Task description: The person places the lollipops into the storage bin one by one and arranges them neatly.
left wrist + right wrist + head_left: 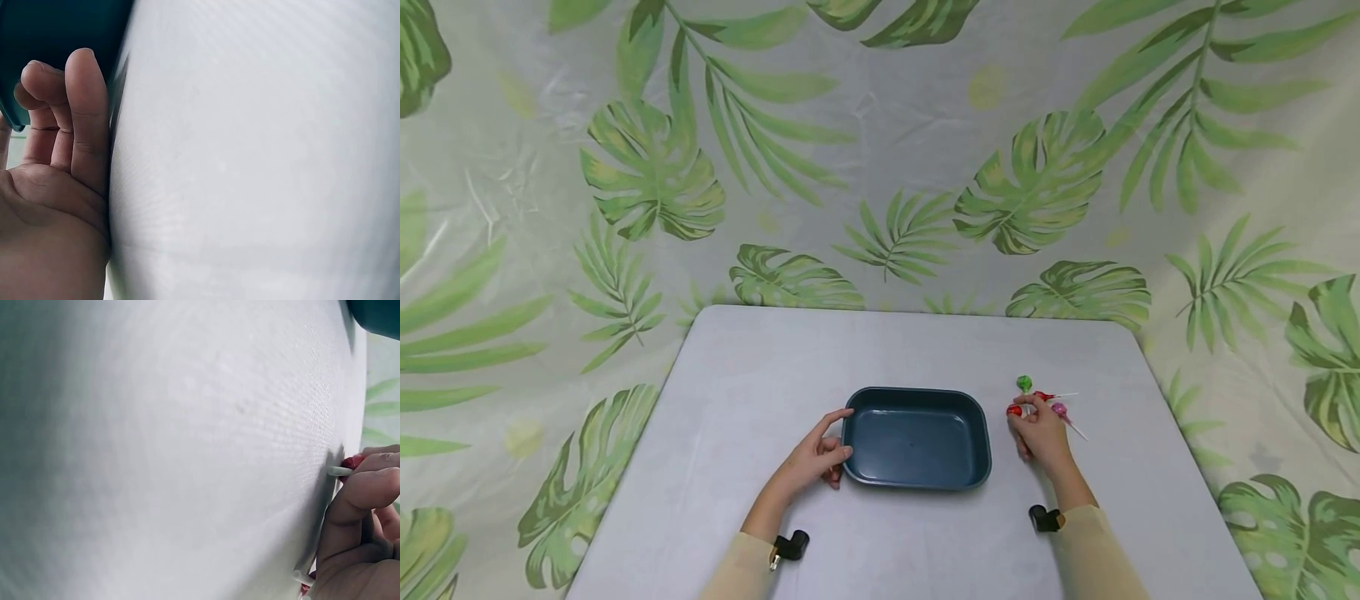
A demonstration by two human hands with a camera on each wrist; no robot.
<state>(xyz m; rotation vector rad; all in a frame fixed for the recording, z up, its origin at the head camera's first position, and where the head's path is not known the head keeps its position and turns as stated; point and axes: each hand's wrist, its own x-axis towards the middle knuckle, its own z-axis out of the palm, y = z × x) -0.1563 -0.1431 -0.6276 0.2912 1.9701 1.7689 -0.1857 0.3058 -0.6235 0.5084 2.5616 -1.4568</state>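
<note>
A dark blue rectangular tray (915, 483) stands in the middle of the table. My left hand (812, 460) is at its left side, index fingertip and thumb spread apart and touching the rim. In the left wrist view the other fingers (87, 119) of that hand curl loosely beside the tray. To the tray's right, my right hand (1043, 435) pinches a red-wrapped lollipop (1015, 410); its white stick shows below the fingers in the right wrist view. Around this hand lie a green lollipop (1024, 383), another red lollipop (1042, 396) and a pink lollipop (1060, 409).
The white table (760, 358) has a rounded far edge. Behind it hangs a leaf-patterned sheet (895, 167), which also shows along both sides. A black wrist camera (792, 546) sits on the left wrist and another black camera (1043, 518) on the right.
</note>
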